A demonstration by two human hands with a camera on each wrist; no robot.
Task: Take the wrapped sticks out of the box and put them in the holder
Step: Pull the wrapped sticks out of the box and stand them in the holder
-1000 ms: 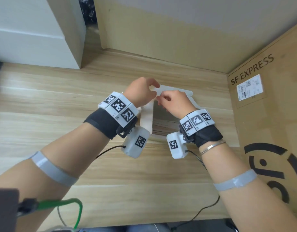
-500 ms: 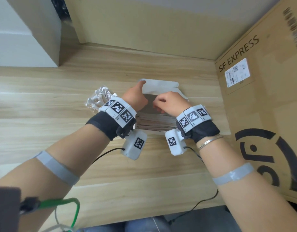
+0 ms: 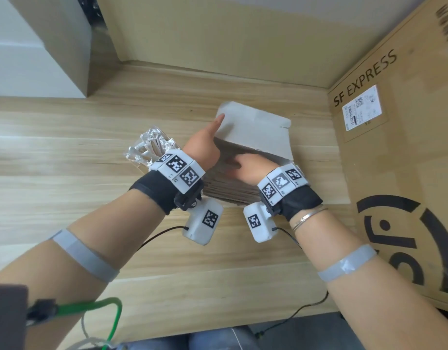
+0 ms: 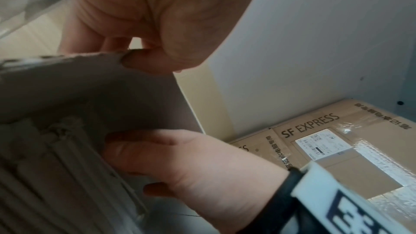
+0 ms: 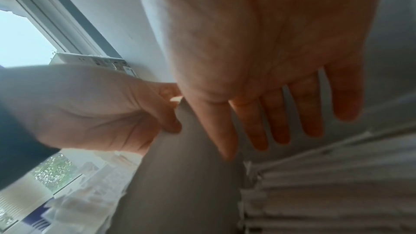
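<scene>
Pale paper-wrapped sticks packed flat in box

Head view bright, even daylight, edges bent by wide lens; both wrist views soft, motion-blurred, dim inside the box

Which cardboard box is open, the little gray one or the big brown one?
The little gray box is open: the left hand holds its flap up, showing the wrapped sticks. The brown SF EXPRESS box is closed.
</scene>
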